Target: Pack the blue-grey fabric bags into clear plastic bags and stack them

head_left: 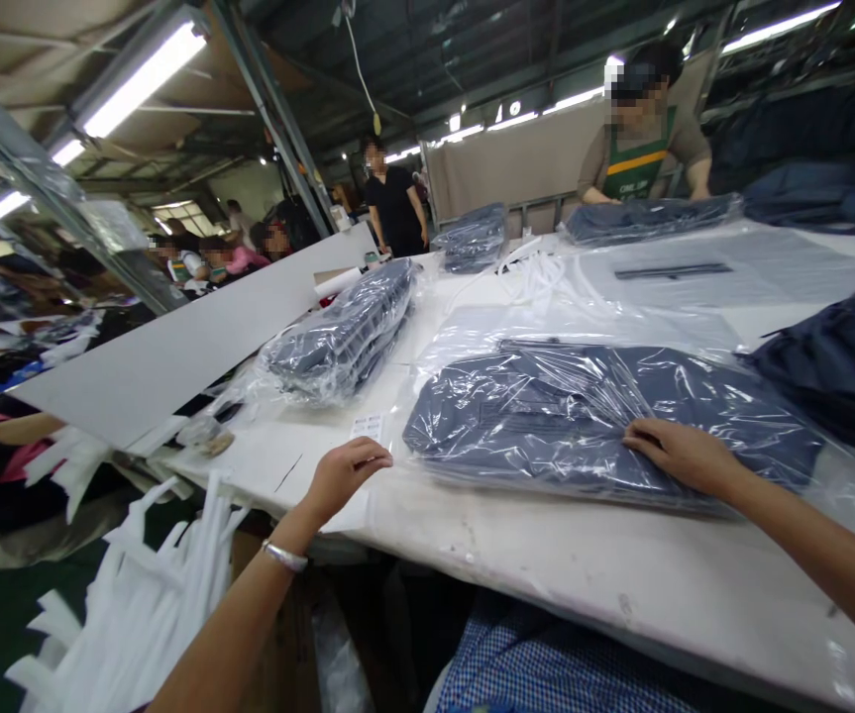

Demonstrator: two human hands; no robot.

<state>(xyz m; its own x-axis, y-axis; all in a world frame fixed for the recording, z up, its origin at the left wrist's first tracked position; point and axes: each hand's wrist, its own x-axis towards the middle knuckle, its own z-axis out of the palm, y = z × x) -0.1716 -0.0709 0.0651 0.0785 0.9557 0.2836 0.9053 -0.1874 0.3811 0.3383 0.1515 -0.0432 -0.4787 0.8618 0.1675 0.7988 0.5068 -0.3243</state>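
Observation:
A folded dark blue garment in a clear plastic bag lies flat on the white table in front of me. My right hand rests palm down on the bag's near right part, fingers stretched out flat. My left hand hovers at the bag's left edge, just below a small white label on the table. Its fingers are curled loosely inward and I see nothing in them. A silver bracelet sits on that wrist.
A stack of bagged garments lies at the left; more stacks sit farther back. Loose dark garments pile at the right. Empty bags lie beyond. A person in a green apron stands across the table. White hangers hang at lower left.

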